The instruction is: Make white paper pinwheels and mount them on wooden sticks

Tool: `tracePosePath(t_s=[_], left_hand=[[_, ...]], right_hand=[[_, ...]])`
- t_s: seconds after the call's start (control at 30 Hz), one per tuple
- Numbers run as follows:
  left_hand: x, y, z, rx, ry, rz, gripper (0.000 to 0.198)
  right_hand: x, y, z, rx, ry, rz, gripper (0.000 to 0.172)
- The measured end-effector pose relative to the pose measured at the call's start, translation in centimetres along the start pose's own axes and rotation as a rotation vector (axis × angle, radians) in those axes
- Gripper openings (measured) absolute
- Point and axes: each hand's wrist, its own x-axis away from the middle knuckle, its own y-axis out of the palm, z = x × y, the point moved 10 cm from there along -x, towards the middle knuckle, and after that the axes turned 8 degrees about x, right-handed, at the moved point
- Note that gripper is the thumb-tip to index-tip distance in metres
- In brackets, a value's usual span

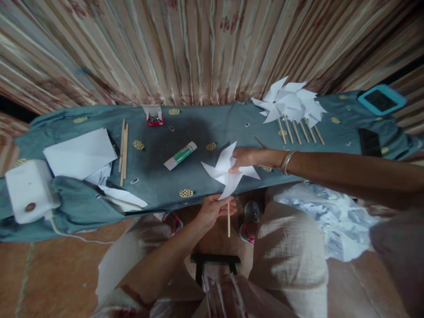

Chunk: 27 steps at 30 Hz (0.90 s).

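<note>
R hand [245,158] w/ fingers pinched on paper pinwheel [228,179], L hand [213,212] fingers part-curled at its stick [229,225], grip unclear

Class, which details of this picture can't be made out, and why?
All in the head view:
- Upper end of the stick: hidden behind the paper pinwheel.
- Part of the pinwheel's middle: covered by the right hand.
- Small pieces in the red box: too small and blurred.
- Print on the green-and-white tube: blurred.
</note>
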Motion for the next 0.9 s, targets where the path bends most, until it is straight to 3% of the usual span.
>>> tracePosePath(t_s=[0.47,0.9], left_hand=[[0.2,0.1,0.4,-0.041,0.028,0.056,0.014],[-0.1,0.1,-0.3,-0.007,-0.004,0.032,0.014]], right_hand=[[1.2,-0.4,-0.6,-0.197,-0.081,0.006,0.026],[0.7,-0.2,0.1,-0.079,-0.011,0.030,0.028]])
